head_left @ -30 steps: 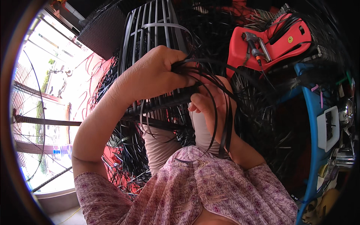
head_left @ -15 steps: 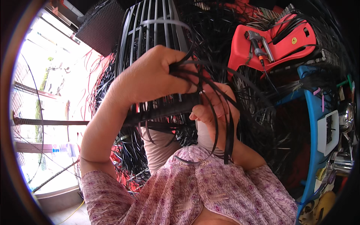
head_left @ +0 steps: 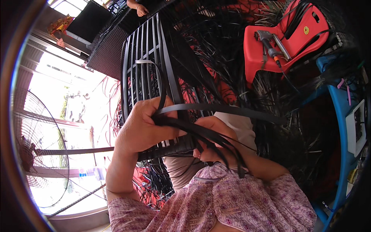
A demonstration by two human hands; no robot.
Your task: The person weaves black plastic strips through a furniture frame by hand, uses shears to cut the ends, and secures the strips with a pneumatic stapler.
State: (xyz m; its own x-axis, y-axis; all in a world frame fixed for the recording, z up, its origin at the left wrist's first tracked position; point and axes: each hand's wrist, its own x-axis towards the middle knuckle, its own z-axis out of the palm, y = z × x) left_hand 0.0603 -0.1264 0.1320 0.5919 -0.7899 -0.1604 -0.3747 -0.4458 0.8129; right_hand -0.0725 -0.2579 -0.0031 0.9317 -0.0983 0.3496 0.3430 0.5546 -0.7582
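Observation:
My left hand is closed around a bunch of flat black plastic strips, whose loose ends fan out to the right. One wider strip sticks out above the rest, and another curls up over the slats. Close beside it on the right, my right hand has its fingers curled round the same strips, partly hidden behind them. Under both hands lies a black frame strung with long parallel strips. Its near bar, wrapped in black, rests by my lap.
On a red plastic chair at the upper right lies a staple gun. A blue chair with a white tray stands right. A fan is at left. Another person's hand shows at the top, beside dark woven furniture.
The view has shifted, bringing the fan and another person's hand into sight. Both hands have come lower, nearer my lap, with the strips still in them; the bunch now points more to the right.

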